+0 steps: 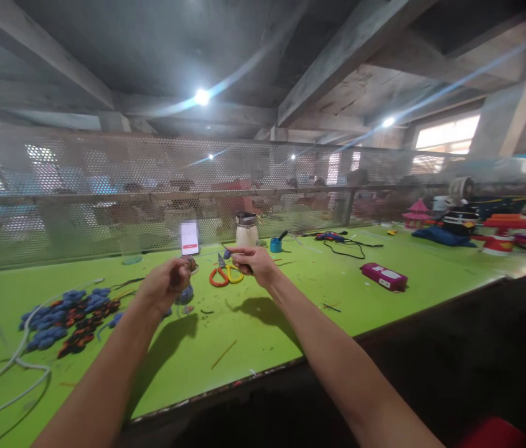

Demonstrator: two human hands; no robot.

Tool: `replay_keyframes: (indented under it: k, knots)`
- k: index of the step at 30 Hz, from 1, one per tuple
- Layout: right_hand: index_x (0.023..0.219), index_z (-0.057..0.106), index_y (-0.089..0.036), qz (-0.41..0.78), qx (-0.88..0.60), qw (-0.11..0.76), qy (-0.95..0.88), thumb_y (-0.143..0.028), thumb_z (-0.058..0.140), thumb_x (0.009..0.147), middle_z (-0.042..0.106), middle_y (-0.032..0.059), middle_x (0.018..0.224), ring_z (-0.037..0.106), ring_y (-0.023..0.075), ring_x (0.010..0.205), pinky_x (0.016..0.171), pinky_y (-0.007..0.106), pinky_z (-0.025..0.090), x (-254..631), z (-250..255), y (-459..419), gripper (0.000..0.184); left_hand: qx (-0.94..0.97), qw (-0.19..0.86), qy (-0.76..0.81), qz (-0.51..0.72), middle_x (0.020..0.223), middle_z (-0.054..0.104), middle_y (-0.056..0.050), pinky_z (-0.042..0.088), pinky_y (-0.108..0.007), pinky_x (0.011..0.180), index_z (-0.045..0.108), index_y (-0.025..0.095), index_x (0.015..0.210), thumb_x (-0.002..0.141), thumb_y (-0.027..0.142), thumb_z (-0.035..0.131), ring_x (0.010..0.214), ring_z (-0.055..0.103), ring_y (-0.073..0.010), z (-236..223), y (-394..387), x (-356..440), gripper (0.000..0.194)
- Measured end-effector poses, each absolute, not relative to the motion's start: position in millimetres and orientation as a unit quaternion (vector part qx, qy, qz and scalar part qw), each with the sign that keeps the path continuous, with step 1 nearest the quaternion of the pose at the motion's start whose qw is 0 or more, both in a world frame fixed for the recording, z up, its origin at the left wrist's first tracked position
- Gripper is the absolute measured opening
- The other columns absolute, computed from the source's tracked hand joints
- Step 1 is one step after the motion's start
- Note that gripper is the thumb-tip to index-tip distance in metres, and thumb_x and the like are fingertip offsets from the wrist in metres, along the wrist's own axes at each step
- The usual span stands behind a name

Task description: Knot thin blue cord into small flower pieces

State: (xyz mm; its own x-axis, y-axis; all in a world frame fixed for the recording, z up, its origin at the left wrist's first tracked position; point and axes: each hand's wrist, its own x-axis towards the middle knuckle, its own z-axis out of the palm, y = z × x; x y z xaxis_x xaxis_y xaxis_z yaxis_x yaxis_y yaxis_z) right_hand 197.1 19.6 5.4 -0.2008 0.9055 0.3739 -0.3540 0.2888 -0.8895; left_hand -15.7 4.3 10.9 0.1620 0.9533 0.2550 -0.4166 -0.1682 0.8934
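Observation:
My left hand (169, 283) is closed around a small knotted cord piece (192, 264) in brownish and yellowish tones; its far end shows past the fingertips. Just right of it, my right hand (253, 262) is closed in a pinch, and a thin strand (226, 247) sticks out at its fingertips. Whether the strand joins the knotted piece is too fine to see. Scissors (218, 278) with one red and one yellow handle lie between the hands, partly behind the right one. A blue knotted piece (185, 294) rests on the table beneath my left hand.
Blue knotted pieces (48, 323) and black-orange ones (80, 326) lie left, by a white cable (24, 339). Behind stand a phone (189, 238), a jar (246, 231) and a blue pot (276, 244). A purple box (384, 277) is right. A mesh panel (164, 168) backs the green table (281, 348).

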Motion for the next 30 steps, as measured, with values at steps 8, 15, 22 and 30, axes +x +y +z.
replay_keyframes:
  k: [8,15,22,30]
  knots:
    - [0.088,0.073,-0.012,0.509,-0.251,0.532,-0.629,-0.024,0.073,0.056,0.045,-0.0049,0.043,0.028,0.0035,0.041,0.043,0.021,0.019,179.9,-5.3,17.6,0.034,0.495,0.61,0.153,0.6,0.067,0.061,-0.001,0.04,-0.02,0.05,0.058,0.023,0.11,0.074,0.025,0.062,0.055,0.051,-0.0096,19.2,-12.7,-8.0,0.036]
    - [0.089,0.073,-0.011,0.483,-0.257,0.532,-0.646,-0.022,0.07,0.058,0.045,-0.0051,0.043,0.029,0.0036,0.041,0.043,0.021,0.021,177.7,-3.2,12.0,0.033,0.568,0.402,0.484,0.531,0.041,0.05,0.001,0.029,-0.018,0.039,0.065,0.011,0.066,0.061,0.021,0.072,0.039,0.042,-0.0081,-3.5,12.5,-6.6,0.014]
    - [0.091,0.073,-0.01,0.481,-0.248,0.529,-0.653,-0.023,0.07,0.059,0.044,-0.0053,0.044,0.028,0.0034,0.042,0.043,0.021,0.02,174.7,-4.0,11.7,0.034,0.331,0.694,0.261,0.584,0.047,0.049,-0.001,0.043,-0.021,0.05,0.049,0.013,0.048,0.066,0.006,0.053,0.051,0.052,-0.0103,13.4,-1.7,-3.3,0.02]
    - [0.095,0.073,-0.012,0.357,-0.264,0.558,-0.702,-0.024,0.063,0.069,0.055,-0.0008,0.052,0.037,0.0066,0.047,0.046,0.021,0.029,167.7,-9.4,13.5,0.029,0.362,0.688,0.217,0.59,0.078,0.064,-0.007,0.049,-0.023,0.06,0.066,0.013,0.096,0.066,0.009,0.058,0.07,0.06,-0.0132,10.4,-8.1,3.6,0.032]
